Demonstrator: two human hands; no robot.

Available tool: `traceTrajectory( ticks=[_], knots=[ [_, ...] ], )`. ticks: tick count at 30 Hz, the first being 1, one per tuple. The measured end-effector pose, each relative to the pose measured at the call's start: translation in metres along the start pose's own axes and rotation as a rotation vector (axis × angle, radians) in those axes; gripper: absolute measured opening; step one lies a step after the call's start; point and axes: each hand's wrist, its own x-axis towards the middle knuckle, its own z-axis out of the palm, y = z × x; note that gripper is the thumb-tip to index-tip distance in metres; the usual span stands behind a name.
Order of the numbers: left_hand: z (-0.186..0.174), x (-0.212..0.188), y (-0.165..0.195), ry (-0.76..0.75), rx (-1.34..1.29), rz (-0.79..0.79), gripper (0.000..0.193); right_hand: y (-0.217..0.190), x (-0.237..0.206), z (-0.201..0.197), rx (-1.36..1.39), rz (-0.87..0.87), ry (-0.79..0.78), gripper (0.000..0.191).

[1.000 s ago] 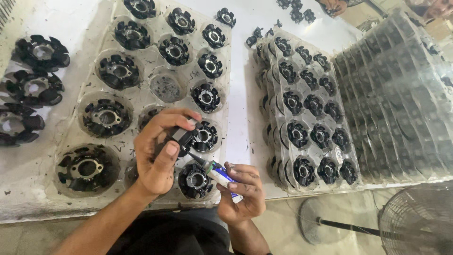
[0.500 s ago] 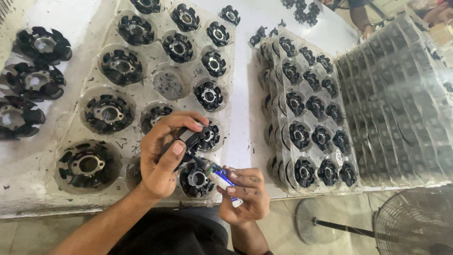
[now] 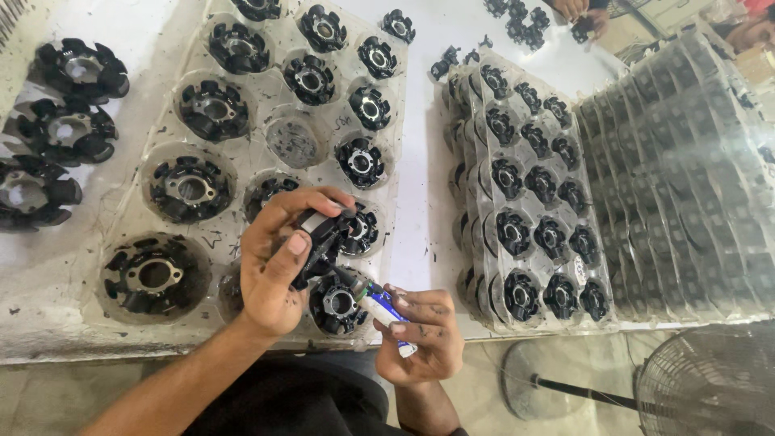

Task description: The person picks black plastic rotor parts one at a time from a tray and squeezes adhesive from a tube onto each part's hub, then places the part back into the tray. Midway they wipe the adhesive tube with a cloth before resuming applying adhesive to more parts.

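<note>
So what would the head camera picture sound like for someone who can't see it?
A person's left hand holds a black ring-shaped part while the right hand points a small blue-and-white tube at it, above a clear plastic tray of similar black parts on a white table.

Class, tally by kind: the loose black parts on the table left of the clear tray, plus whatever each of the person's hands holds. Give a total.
Loose black finned rings on the white table, left of the clear tray: 3
Black part held in the left hand: 1
Small tube held in the right hand: 1
Total: 5
</note>
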Motion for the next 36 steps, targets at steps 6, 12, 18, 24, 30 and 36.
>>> traceTrajectory(
  ticks=[6,12,18,24,30,36],
  knots=[
    [0.008,-0.005,-0.008,0.169,-0.406,-0.072,0.042,-0.004,0.001,0.0,0.035,0.029,0.005,0.03],
    [0.015,-0.01,-0.013,0.36,-0.62,-0.196,0.044,-0.003,0.0,0.006,-0.033,0.051,0.073,0.031],
    [0.02,-0.015,-0.014,0.557,-0.707,-0.366,0.045,0.004,-0.003,0.01,-0.018,-0.017,0.14,0.03],
    [0.018,-0.017,-0.015,0.596,-0.753,-0.428,0.045,0.006,-0.005,0.009,0.019,-0.028,0.091,0.032],
    [0.015,-0.017,-0.018,0.592,-0.773,-0.435,0.044,0.004,-0.006,0.009,0.015,0.014,0.094,0.033],
    [0.013,-0.017,-0.018,0.582,-0.787,-0.461,0.044,0.003,-0.007,0.008,0.024,0.04,0.075,0.034]
  ],
)
